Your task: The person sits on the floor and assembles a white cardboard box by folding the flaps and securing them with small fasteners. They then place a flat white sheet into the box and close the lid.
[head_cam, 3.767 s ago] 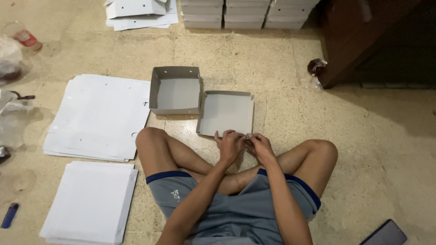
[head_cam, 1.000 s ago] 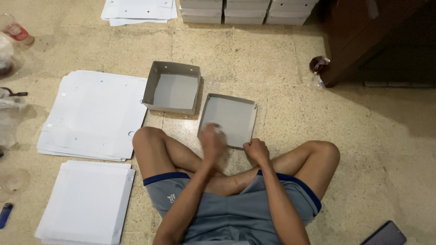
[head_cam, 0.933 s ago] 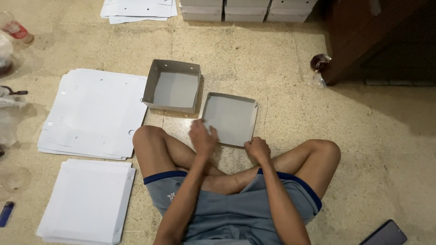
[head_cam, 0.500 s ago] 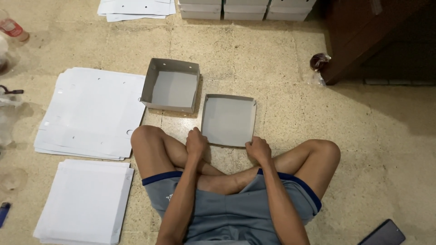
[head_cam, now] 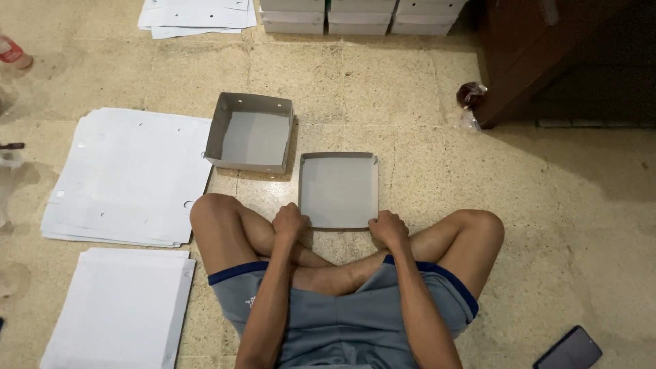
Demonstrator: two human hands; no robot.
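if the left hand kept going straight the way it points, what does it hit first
Probably the shallow grey tray: the left hand already sits at its near left corner. Past that, bare floor.

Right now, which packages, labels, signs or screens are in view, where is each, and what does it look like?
Shallow grey cardboard tray: on the floor, both hands at its near corners.
Deeper grey open box: behind it, to the left.
White closed boxes: row at the top edge.
Dark phone: bottom right, screen dark.
No signs or labels visible.
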